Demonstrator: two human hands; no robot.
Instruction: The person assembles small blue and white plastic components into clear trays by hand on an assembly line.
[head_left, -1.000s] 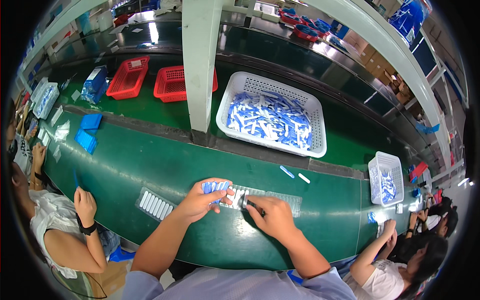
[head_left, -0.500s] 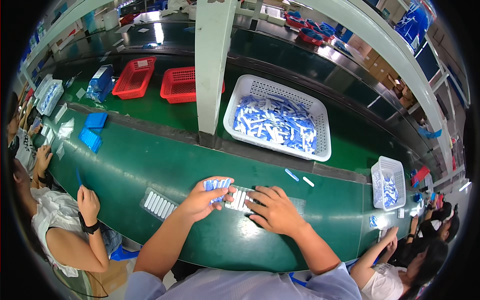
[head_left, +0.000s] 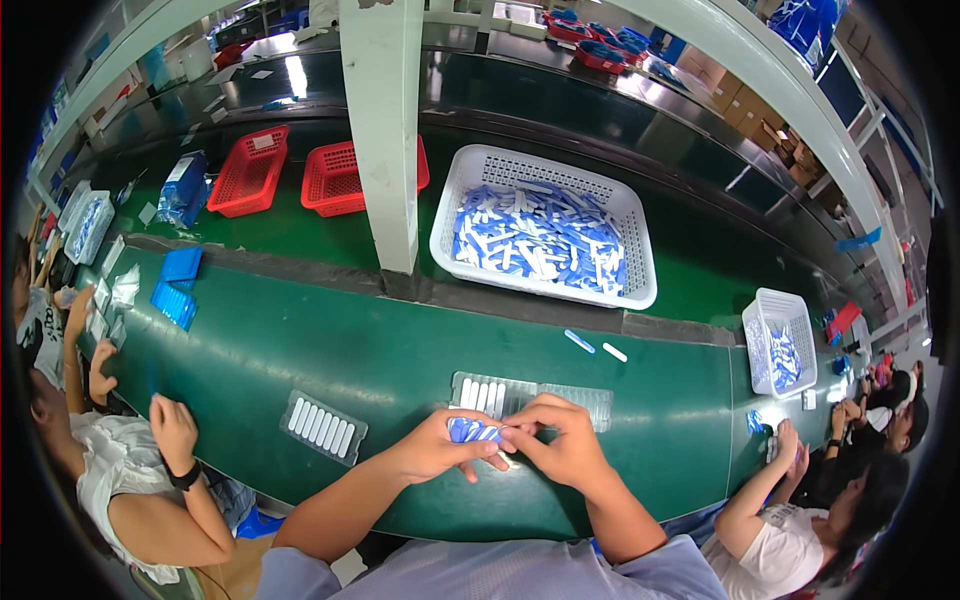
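Observation:
My left hand (head_left: 432, 450) is closed round a bunch of small flat blue-and-white plastic sticks (head_left: 466, 430), held above the table's near side. At the right end of that bunch, the thumb and fingers of my right hand (head_left: 562, 445) are pinched together; they hide which stick they grip. Just beyond my hands lies a clear plastic tray (head_left: 577, 400) with several white sticks (head_left: 482, 396) side by side in its left part. A second clear tray (head_left: 322, 427), also holding a row of white sticks, lies to the left. Two loose sticks, one blue (head_left: 579, 341) and one white (head_left: 615, 352), rest farther back.
Beyond a dark ledge stands a large white basket (head_left: 447, 225) heaped with blue and white sticks. Two red baskets (head_left: 240, 205) are at the back left, behind a white post (head_left: 385, 150). A smaller white basket (head_left: 757, 345) stands right. Co-workers sit on both sides.
My right hand has left the sticks in the tray and come to the bunch in my left hand. My left hand has moved nearer and right, uncovering the tray.

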